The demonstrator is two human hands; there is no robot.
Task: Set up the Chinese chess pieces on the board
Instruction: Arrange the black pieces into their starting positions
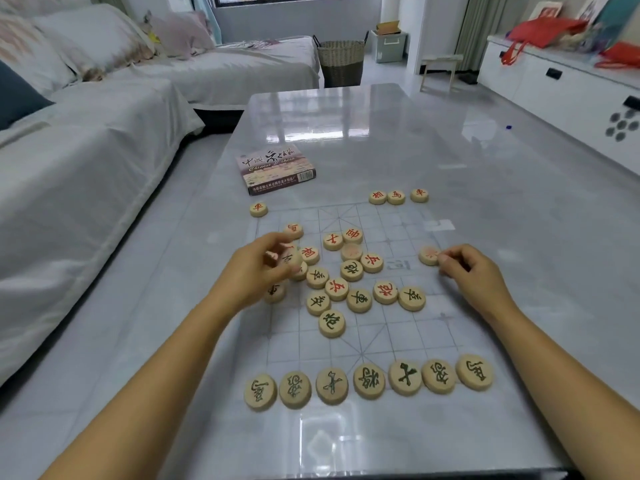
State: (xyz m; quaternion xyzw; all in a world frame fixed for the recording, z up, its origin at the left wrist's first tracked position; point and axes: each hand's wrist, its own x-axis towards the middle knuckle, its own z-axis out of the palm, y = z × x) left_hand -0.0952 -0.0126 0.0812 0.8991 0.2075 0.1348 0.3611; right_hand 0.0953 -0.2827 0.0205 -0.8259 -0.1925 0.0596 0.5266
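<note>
Head view | seven green-lettered wooden discs (369, 381) set at 6 o'clock; centre pile (336, 289) unsorted | your left hand (258, 271) pinches a blurred disc (289, 259), right hand (478, 275) a red-lettered disc (428, 255).

Wooden pieces (351, 270) lie jumbled on the clear board (415, 334)

Head-worn view — forward and down, close over the board (415, 341)

We are in a home living room: a covered sofa (86, 161) with cushions (180, 32) runs along the worktop's (381, 133) left edge, a woven basket (341, 60) stands beyond its far edge, and a low white cabinet (554, 88) lines the right wall.
</note>
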